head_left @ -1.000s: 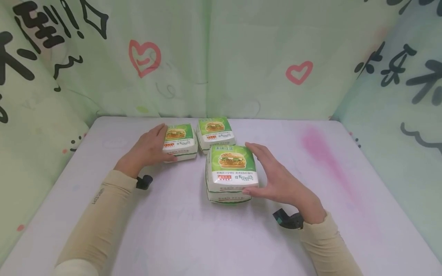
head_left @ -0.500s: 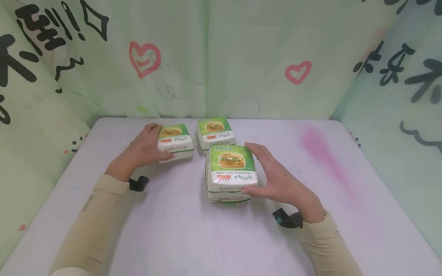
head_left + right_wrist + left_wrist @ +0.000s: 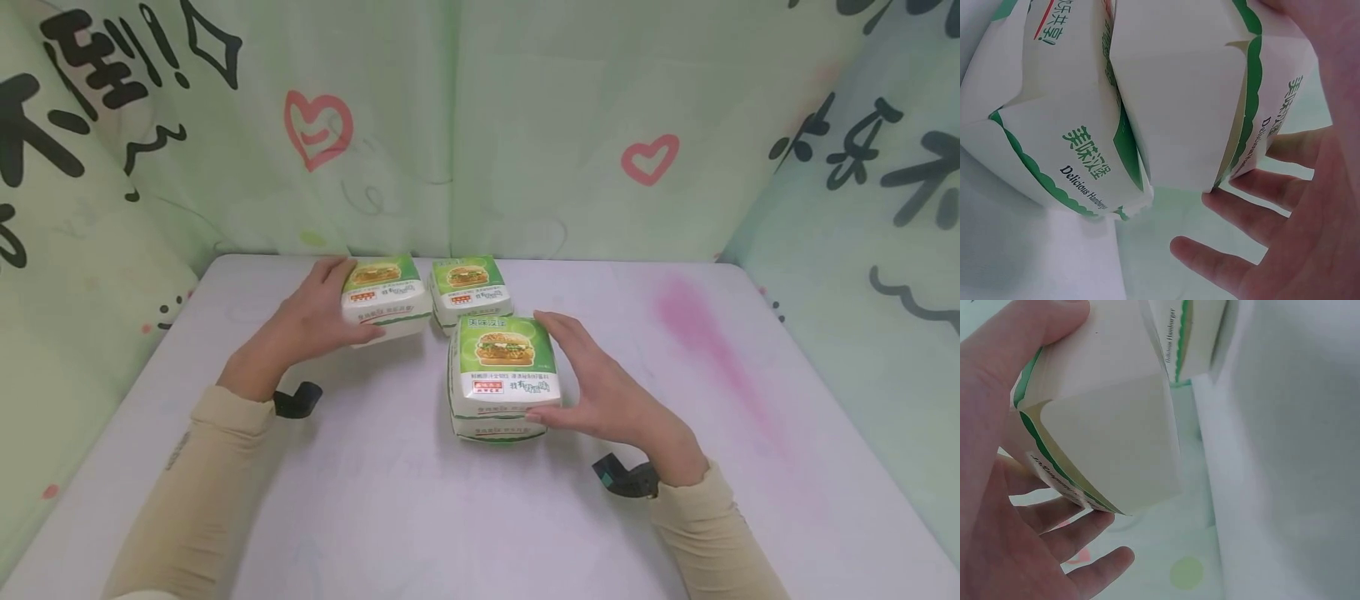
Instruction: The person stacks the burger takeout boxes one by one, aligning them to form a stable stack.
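My left hand (image 3: 303,321) holds a green-and-white burger box (image 3: 386,302) by its left side, thumb at the front. In the left wrist view this burger box (image 3: 1110,440) is off the table and slightly tilted. Just right of it stands another burger box (image 3: 471,292), on the table near the back edge. In front of these, one burger box (image 3: 506,358) sits on top of a lower burger box (image 3: 495,430). My right hand (image 3: 611,396) grips the upper one between thumb and fingers; the right wrist view shows the lower box (image 3: 1054,144) against it.
All this is on a white table (image 3: 420,517) with a pink smear toward the right. A pale green curtain (image 3: 540,125) with hearts and black writing encloses the back and both sides.
The left hand has first drawn its burger box leftward, away from the back one, then raised it off the table and a little back to the right. My right hand has stayed put.
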Demonstrator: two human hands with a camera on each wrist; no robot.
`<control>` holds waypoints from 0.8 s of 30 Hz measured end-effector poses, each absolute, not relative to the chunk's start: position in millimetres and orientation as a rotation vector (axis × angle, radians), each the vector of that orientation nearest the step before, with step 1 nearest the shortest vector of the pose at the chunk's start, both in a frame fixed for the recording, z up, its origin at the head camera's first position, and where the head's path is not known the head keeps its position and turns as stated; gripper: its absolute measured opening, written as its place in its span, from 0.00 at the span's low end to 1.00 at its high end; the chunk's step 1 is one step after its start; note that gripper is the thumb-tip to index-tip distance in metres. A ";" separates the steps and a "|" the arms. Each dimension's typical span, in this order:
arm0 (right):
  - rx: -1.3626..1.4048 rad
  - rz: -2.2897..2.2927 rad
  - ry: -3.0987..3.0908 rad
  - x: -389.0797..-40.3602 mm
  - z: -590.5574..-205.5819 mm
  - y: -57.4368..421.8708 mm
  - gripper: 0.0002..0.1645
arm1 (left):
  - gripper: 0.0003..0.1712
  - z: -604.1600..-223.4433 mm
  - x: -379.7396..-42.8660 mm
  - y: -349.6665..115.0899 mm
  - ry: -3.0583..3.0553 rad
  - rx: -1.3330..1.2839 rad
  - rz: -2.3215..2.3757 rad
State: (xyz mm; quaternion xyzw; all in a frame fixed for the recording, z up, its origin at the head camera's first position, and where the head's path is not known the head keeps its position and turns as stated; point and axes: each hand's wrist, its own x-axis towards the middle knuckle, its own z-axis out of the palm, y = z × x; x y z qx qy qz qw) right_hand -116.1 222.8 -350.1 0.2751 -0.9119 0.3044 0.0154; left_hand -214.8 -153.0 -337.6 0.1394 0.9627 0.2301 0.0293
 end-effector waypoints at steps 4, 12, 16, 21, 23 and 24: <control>0.860 0.939 -2.832 -115.8 -350.0 222.9 0.66 | 0.60 -328.1 -209.3 -149.6 2.998 0.484 0.734; 0.865 0.907 -2.823 -115.9 -350.1 222.9 0.66 | 0.61 -308.2 -195.3 -141.4 3.073 0.647 0.763; 0.853 0.901 -2.827 -115.3 -349.4 222.6 0.67 | 0.61 -298.8 -188.5 -135.8 3.088 0.742 0.803; 0.841 0.913 -2.832 -114.9 -349.2 222.1 0.67 | 0.63 -287.6 -179.8 -127.2 3.095 0.868 0.841; 0.841 0.915 -2.830 -114.9 -349.2 222.3 0.68 | 0.63 -283.6 -176.8 -123.5 3.099 0.920 0.831; 0.842 0.916 -2.828 -114.9 -349.2 222.4 0.68 | 0.64 -281.8 -175.4 -121.6 3.103 0.943 0.825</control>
